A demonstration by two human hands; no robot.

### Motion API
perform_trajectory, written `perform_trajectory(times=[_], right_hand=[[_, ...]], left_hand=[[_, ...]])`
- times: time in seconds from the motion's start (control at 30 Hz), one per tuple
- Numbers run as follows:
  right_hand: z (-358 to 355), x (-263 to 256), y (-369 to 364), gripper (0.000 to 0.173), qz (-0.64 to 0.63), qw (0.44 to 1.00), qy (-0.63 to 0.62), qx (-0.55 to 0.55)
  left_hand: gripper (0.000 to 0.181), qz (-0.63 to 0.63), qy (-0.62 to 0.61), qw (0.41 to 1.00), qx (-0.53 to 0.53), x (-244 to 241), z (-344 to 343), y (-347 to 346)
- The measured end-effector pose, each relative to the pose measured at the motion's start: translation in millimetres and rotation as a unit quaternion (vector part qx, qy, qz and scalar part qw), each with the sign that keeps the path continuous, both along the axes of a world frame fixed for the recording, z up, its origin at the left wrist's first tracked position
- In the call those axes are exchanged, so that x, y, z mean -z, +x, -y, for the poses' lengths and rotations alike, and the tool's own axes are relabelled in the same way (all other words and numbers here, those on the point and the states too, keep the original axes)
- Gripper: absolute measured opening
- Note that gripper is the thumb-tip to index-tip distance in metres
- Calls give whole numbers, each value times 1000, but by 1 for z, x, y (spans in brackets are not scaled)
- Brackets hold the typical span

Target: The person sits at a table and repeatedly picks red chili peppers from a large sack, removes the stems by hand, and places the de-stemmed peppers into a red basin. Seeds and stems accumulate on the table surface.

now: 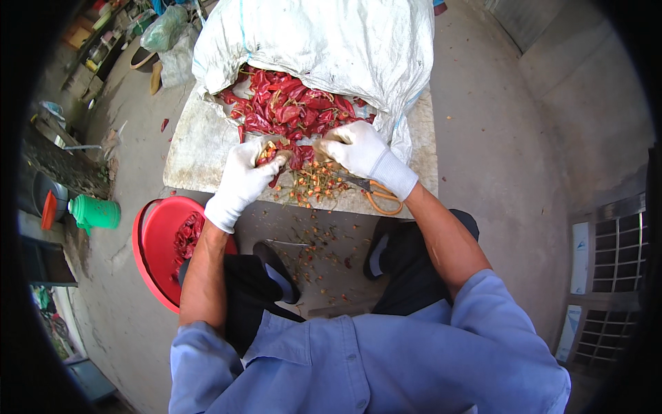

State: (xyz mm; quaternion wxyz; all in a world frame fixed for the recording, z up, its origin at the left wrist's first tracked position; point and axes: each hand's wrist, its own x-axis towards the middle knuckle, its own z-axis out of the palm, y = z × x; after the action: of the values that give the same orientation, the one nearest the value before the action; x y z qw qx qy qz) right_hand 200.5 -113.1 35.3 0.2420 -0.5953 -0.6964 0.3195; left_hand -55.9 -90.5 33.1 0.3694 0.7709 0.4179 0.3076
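Note:
Dried red chili peppers [284,106] spill from the mouth of a white woven sack [331,46] onto a pale board [191,155]. My left hand [248,173], in a white glove, is closed around several red peppers with cut, orange-yellow ends showing. Close by on the right, my gloved right hand [357,150] has its fingers bent at the edge of the peppers; whether it pinches something is hidden. Cut stems and pepper tops [315,183] lie between the hands. Orange-handled scissors [382,196] rest on the board below my right hand, their blades partly among the stems.
A red plastic basin [155,248] with red pepper pieces stands on the floor at the left, beside my leg. Stems litter the floor between my feet. Farther left are a green thermos-like jug [95,212] and a tree trunk [62,160]. A wall stands at the right.

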Motion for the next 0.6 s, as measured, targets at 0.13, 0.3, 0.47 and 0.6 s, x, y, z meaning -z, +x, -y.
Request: perform_trajectory(times=[0.13, 0.3, 0.47, 0.6], right_hand=[[20, 14, 29, 26, 225, 972, -55, 23], [65, 40, 47, 25, 369, 922, -113, 17], [84, 59, 44, 28, 385, 919, -81, 40], [89, 64, 46, 30, 399, 914, -60, 38]], left_hand=[[21, 105, -129, 986, -28, 0, -11, 1], [20, 145, -86, 985, -28, 3, -20, 2], [26, 140, -73, 987, -37, 8, -21, 4], [29, 128, -43, 990, -46, 14, -23, 4]])
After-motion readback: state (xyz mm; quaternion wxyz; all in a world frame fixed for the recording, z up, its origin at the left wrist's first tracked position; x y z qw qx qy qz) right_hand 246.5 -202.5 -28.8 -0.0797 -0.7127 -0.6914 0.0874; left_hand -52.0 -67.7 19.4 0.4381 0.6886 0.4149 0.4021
